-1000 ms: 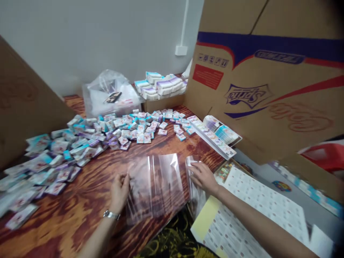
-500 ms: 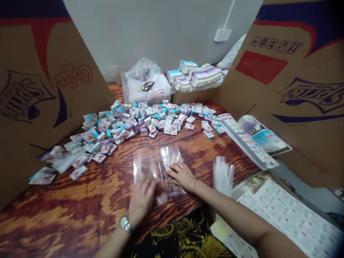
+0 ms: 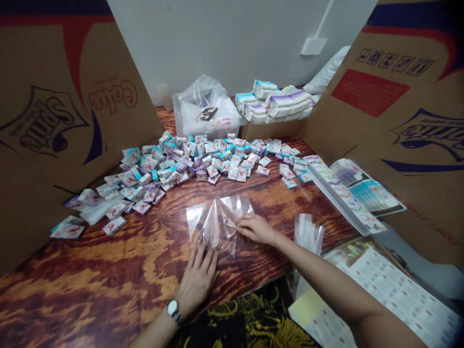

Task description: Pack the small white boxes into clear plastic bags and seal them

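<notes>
Red-brown tabletop (image 3: 137, 280), toward front edge: clear plastic sheet (image 3: 203, 220). Lying ahead of left hand (image 3: 199, 276), laid flat, loosely spread over nearest border; leftward of right hand (image 3: 258, 230), pinched in that grip.

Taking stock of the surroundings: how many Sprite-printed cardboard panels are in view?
2: the left panel stands at the table's left side, the right panel at its right. Others may be hidden.

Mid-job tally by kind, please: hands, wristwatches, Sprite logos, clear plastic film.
Hands (left hand, right hand): 2
Wristwatch: 1
Sprite logos: 2
Clear plastic film: layers unclear, not counted
Total counted: 5
</notes>
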Motion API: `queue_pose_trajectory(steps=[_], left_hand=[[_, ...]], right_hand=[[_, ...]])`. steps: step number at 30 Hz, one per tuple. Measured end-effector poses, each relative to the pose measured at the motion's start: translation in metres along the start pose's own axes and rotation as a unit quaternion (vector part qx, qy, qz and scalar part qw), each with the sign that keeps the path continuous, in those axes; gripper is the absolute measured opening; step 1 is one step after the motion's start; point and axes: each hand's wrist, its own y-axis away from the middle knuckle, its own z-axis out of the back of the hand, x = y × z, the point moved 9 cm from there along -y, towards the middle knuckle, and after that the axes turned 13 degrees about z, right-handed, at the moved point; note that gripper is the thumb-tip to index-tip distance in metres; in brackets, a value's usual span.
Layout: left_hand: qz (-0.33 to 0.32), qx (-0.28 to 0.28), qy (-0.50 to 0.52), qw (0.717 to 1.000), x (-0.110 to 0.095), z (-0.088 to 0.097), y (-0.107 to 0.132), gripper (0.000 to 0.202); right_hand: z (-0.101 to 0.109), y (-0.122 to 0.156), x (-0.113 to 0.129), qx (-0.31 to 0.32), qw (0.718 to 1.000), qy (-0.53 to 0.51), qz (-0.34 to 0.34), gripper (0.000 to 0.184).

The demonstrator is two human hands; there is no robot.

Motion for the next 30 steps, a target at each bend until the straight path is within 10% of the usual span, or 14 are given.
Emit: queue_pose_trajectory(steps=[6,13,18,24,30], left_hand=[[0.013,0.049,-0.010,0.999,0.006,-0.002,0.003,0.036],[0.040,0.064,0.014,0.997,0.001,0.003,-0.003,0.043],[0.045,0.083,0.033,0.995,0.003,0.001,0.000,0.045],[0.060,0.095,0.043,0.993,0.009,0.002,0.000,0.048],[0.054,0.103,0.047,0.992,0.012,-0.002,0.005,0.050]], right_hand=[[0.010,0.005,-0.017,-0.029,0.993,-0.008,-0.116,0.021],[-0.027,-0.010,0.023,0.030,0.993,0.112,0.023,0.042],[-0.043,-0.016,0.011,0.036,0.988,0.148,-0.016,0.018],[-0.044,-0.025,0.022,0.059,0.986,0.149,0.038,0.041],[-0.049,-0.029,0.013,0.051,0.984,0.169,0.004,0.023]])
